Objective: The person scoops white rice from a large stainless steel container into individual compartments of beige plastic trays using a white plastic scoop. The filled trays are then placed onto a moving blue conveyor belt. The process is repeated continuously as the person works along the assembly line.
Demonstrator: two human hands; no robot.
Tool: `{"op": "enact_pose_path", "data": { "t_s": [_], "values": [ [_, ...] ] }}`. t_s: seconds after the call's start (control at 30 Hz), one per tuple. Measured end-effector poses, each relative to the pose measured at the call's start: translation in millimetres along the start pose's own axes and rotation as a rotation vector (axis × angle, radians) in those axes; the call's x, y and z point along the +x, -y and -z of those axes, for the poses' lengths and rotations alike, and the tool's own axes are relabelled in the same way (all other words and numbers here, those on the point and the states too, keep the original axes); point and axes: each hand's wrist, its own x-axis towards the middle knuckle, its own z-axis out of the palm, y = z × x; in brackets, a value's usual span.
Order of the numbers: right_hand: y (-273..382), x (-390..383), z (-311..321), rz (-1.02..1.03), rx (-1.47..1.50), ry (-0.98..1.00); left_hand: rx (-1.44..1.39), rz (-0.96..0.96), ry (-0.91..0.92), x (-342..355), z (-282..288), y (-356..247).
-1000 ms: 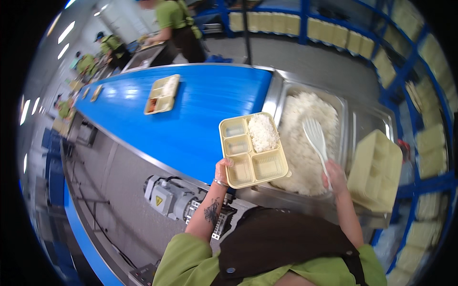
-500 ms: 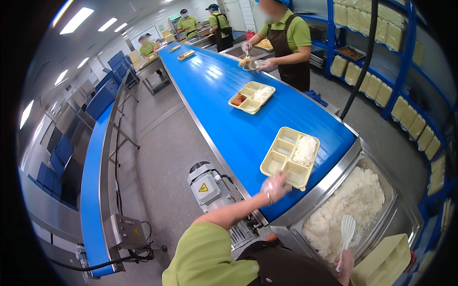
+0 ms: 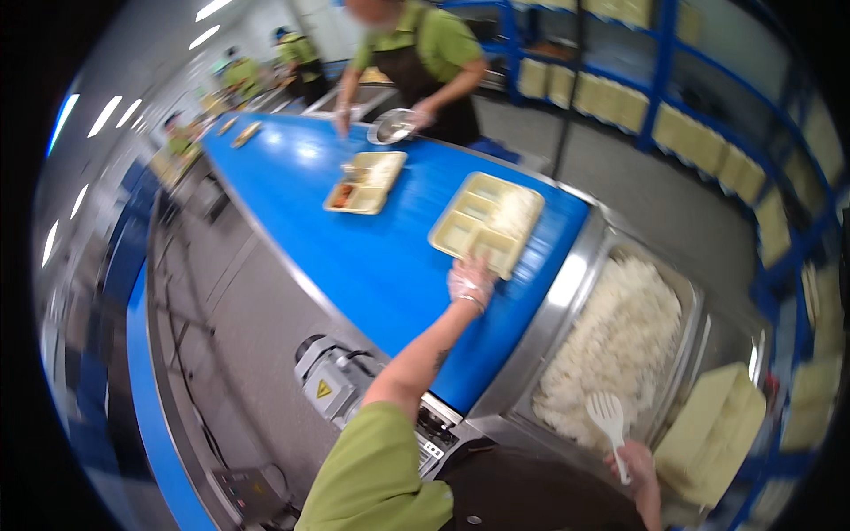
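My left hand point(image 3: 471, 279), in a clear glove, reaches over the blue belt. Its spread fingers rest on the near edge of a cream compartment food tray point(image 3: 459, 221). White rice point(image 3: 514, 212) fills one compartment of that tray; the others look bare. In my right hand point(image 3: 639, 469) is the handle of a white slotted serving spoon point(image 3: 607, 416), its head over the near end of the rice. A deep steel pan point(image 3: 696, 311) holds the heap of rice point(image 3: 611, 350). Beside my right hand stand cream trays point(image 3: 715, 425), apparently stacked.
Across the blue conveyor belt point(image 3: 301, 226), a co-worker point(image 3: 425, 66) holds a steel bowl point(image 3: 392, 126) near another tray point(image 3: 382, 205) with rice and red food. A motor point(image 3: 332, 380) juts out left of the belt. Blue shelves point(image 3: 660, 80) stand right.
My left hand and the rice tray have moved farther along the belt, away from the pan. The co-worker's hand has come down toward the other tray. My view has shifted right.
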Motion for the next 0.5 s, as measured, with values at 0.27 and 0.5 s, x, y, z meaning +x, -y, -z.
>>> {"op": "enact_pose_path", "data": {
  "t_s": [0.27,0.5],
  "values": [
    [1.6,62.7,-28.2,0.017,0.25,0.009,-0.534,-0.871,0.043,-98.6,62.6,-120.1],
    [4.2,102.1,-48.0,0.081,0.37,-0.043,-0.663,-1.441,0.252,-207.8,82.4,-243.4]
  ]
}}
